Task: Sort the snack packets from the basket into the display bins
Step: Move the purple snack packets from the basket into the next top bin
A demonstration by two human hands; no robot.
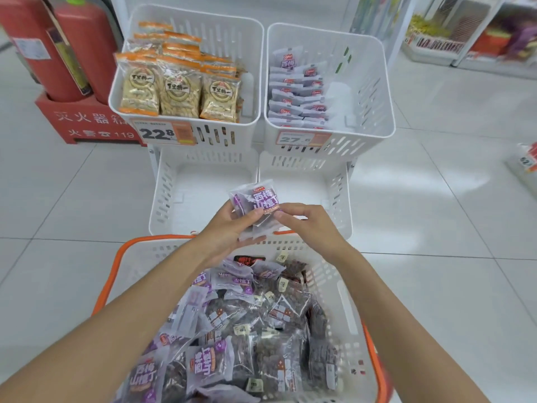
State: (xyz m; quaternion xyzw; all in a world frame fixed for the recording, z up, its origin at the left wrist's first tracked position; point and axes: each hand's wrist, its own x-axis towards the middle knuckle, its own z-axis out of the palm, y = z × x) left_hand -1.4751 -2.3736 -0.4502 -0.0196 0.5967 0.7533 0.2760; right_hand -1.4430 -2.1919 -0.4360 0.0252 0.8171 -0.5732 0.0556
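White floor (72, 199) carries basket (145, 253), bin rack (165, 196), extinguisher box (87, 123).

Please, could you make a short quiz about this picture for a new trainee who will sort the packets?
1. True or false: the left hand and the right hand both hold the purple packets.
2. Which display bin already holds packets of this purple kind? A upper left, B upper right, C lower left.
3. Fill in: the rim of the basket is ____ in colour.
Key: 1 true; 2 B, the upper right bin; 3 orange.
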